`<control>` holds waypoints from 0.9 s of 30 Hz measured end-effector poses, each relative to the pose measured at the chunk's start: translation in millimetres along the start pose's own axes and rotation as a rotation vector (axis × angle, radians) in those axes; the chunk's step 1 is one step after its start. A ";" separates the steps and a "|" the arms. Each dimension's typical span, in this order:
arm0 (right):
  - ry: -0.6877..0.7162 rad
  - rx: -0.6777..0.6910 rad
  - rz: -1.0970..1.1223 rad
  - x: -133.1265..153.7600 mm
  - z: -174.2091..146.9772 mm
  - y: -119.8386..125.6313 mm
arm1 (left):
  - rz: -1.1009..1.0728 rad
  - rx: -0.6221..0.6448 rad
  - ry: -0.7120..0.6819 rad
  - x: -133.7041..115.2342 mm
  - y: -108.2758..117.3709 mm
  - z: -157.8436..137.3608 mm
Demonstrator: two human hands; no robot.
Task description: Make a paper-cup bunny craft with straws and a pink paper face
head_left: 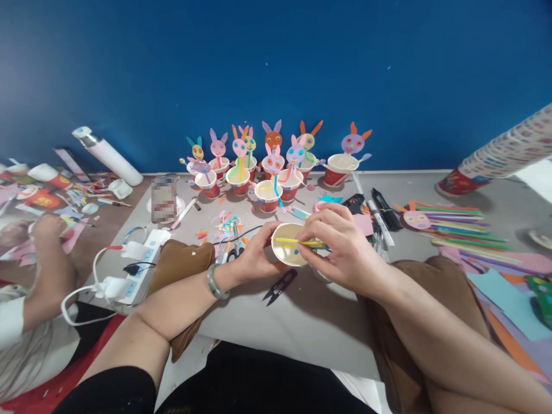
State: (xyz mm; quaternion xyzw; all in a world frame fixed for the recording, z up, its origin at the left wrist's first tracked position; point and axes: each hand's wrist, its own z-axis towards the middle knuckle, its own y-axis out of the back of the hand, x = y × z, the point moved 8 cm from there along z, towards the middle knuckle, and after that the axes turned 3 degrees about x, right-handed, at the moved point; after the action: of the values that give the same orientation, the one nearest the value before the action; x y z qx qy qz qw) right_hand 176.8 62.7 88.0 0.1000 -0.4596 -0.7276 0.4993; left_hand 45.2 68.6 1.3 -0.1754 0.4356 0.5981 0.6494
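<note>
My left hand (256, 256) is wrapped round a white-lined paper cup (287, 261), tilted so that its open mouth faces me. My right hand (345, 247) pinches a yellow straw (282, 240), which lies across the cup's mouth and runs back under my fingers. A small teal spot shows inside the cup. Part of another pale round thing, perhaps a cup, is visible beneath my right hand. Just below the cup, dark thread snips (279, 286) lie on the grey table (297, 322).
Behind my hands stand several red paper cups (268, 201) with rabbit-faced paper figures. Coloured straws (461, 224) and a tall cup stack (500, 152) are on the right. A power strip (144, 264) lies left; farther left, a co-worker's hands (47, 227) handle paper.
</note>
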 end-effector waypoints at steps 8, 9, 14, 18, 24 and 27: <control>0.009 -0.014 0.112 1.1 2.4 2.0 | -0.045 0.000 0.052 6.9 3.1 0.2; 0.011 -0.011 0.123 1.4 2.7 2.0 | -0.044 0.001 0.061 7.9 3.2 0.0; -0.028 -0.006 0.153 -0.7 2.8 1.7 | -0.073 -0.004 0.056 6.3 3.5 0.0; -0.042 -0.007 0.188 -1.6 2.5 1.5 | -0.059 0.017 0.125 10.6 2.7 -1.1; -0.030 -0.016 0.233 -0.6 3.6 4.2 | -0.073 0.042 0.185 12.9 2.6 -2.5; -0.036 -0.026 0.249 -0.3 4.1 5.0 | -0.093 0.045 0.194 12.1 2.5 -1.9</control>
State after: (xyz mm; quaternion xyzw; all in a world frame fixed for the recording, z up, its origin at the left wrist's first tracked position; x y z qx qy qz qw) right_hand 177.6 64.8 94.0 0.0228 -0.4680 -0.6674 0.5789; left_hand 41.0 75.3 -8.4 -0.2378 0.5011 0.5377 0.6350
